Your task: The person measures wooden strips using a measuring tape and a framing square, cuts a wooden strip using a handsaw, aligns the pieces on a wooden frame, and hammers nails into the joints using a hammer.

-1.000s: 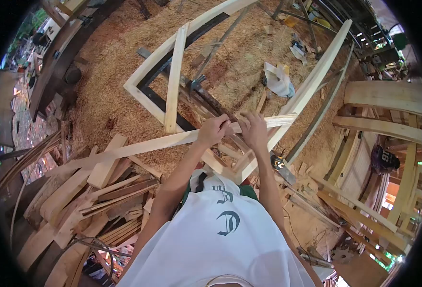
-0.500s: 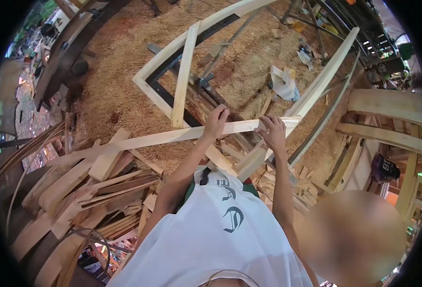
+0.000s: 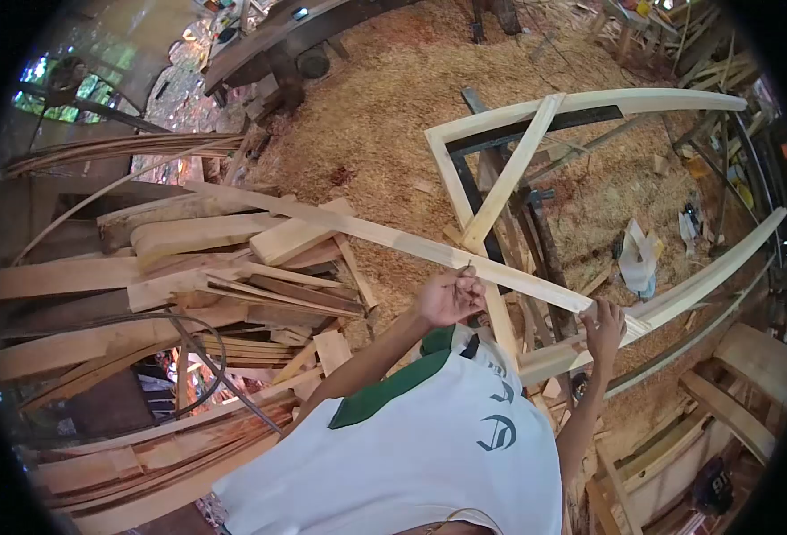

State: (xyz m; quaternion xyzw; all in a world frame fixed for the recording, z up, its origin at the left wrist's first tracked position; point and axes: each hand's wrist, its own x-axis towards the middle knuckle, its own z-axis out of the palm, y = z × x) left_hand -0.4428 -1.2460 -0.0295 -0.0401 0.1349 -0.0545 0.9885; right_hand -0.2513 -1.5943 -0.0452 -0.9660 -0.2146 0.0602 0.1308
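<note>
A long pale wooden strip (image 3: 393, 239) slants across the view, over the stacked lumber and a wooden frame (image 3: 511, 174) with a curved side. Near the strip's right end, my right hand (image 3: 604, 328) has its fingers closed over the edge. My left hand (image 3: 451, 296) is just below the strip's middle, palm turned up and fingers curled. Something thin and dark shows at its fingertips, too small to name. A diagonal brace (image 3: 516, 169) spans the frame's corner, and a long curved timber (image 3: 714, 272) runs off to the right of my right hand.
Stacked boards and offcuts (image 3: 171, 241) lie at the left, with a looped dark cable or hose (image 3: 220, 357) over them. Sawdust (image 3: 367, 116) covers the ground. A white plastic bag (image 3: 636, 259) lies inside the frame. Curved wooden pieces (image 3: 732, 415) stand at the lower right.
The view has swung left, so the frame appears farther right. My left hand has come off the strip and turned palm up; my right hand stays at the strip's right end.
</note>
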